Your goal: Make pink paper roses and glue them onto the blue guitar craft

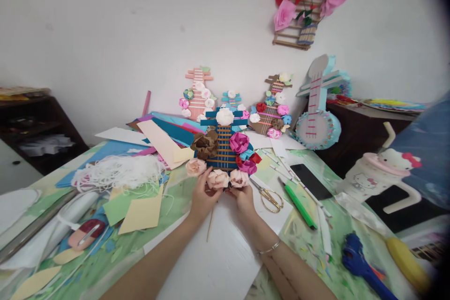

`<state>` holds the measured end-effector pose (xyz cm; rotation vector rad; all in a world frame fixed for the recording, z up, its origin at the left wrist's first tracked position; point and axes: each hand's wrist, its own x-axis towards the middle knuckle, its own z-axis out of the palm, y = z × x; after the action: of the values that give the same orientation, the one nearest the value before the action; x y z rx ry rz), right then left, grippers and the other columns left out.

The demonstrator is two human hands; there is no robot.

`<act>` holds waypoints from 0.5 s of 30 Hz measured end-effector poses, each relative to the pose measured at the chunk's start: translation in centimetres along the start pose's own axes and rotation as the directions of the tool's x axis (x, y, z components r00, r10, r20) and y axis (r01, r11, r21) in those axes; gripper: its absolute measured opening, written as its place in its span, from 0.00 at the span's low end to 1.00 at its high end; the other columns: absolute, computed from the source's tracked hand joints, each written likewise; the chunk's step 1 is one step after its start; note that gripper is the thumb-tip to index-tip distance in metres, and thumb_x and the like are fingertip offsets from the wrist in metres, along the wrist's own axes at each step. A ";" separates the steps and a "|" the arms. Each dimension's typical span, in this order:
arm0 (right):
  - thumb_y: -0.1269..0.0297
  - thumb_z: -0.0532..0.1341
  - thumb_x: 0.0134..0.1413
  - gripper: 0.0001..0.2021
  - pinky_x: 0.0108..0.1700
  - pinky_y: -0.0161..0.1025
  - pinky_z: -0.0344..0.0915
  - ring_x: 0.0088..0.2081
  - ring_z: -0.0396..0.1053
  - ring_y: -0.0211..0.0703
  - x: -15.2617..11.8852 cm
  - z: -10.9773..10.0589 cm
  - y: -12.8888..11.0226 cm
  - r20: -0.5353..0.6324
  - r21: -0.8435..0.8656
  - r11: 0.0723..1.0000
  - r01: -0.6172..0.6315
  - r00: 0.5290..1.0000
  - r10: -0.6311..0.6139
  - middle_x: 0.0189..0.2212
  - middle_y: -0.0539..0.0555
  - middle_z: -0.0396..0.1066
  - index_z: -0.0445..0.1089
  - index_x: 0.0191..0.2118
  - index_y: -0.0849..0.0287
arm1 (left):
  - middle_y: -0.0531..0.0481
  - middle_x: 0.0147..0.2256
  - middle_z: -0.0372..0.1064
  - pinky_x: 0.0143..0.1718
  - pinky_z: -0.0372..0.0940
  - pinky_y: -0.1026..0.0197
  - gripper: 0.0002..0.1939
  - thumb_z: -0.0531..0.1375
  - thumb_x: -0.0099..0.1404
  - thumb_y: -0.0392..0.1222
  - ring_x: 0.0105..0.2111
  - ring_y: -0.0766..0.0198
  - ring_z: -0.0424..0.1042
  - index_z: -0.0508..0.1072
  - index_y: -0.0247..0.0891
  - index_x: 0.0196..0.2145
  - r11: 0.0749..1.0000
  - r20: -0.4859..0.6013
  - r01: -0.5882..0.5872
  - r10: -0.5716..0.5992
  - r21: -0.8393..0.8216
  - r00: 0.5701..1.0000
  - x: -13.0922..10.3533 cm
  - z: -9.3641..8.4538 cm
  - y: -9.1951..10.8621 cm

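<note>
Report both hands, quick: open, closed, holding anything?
Left hand: closed, holding the dark-blue lute craft at its flowered lower edge.
Right hand: closed, holding the same lute craft, beneath a peach flower.

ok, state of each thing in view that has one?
Left hand, closed on lower edge of blue lute craft
Right hand, likewise
Blue lute craft, upright, held from below
White string, loose tangled heap
Gold-handled scissors, lying down; open or shut unclear
Black phone-like slab, lying flat, face dark
Cup, capped, straw in
</note>
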<state>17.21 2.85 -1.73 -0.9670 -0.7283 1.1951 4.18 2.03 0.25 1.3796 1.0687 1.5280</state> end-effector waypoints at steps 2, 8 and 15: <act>0.69 0.65 0.29 0.16 0.35 0.44 0.70 0.30 0.70 0.43 -0.1 0.0 0.0 -0.002 -0.004 1.000 -0.001 1.000 0.001 0.30 0.51 0.73 0.69 0.33 0.60 | 0.44 0.53 0.61 0.36 0.67 0.61 0.33 0.66 0.49 0.39 0.41 0.58 0.70 0.63 0.45 0.54 0.998 0.038 0.052 -0.051 -0.047 0.998 -0.2 0.0 0.0; 0.72 0.63 0.29 0.16 0.37 0.43 0.70 0.33 0.71 0.44 -0.1 -0.1 0.1 0.004 0.003 1.000 0.001 1.000 -0.001 0.31 0.51 0.73 0.70 0.33 0.60 | 0.46 0.48 0.62 0.43 0.65 0.58 0.24 0.64 0.52 0.41 0.43 0.58 0.67 0.68 0.45 0.49 0.993 0.033 -0.035 0.032 0.109 0.999 -0.5 0.0 -0.6; 0.71 0.65 0.30 0.16 0.38 0.44 0.70 0.34 0.71 0.46 -0.1 -0.2 0.1 0.021 0.002 1.000 0.001 1.000 -0.001 0.32 0.51 0.73 0.70 0.34 0.59 | 0.45 0.46 0.58 0.43 0.64 0.58 0.24 0.65 0.51 0.42 0.46 0.54 0.63 0.71 0.47 0.48 0.978 0.009 -0.086 0.085 0.193 0.996 -0.5 -0.3 0.2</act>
<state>17.30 2.72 -1.86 -0.9540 -0.7440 1.2064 3.87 1.49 0.31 1.5762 1.1963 1.5163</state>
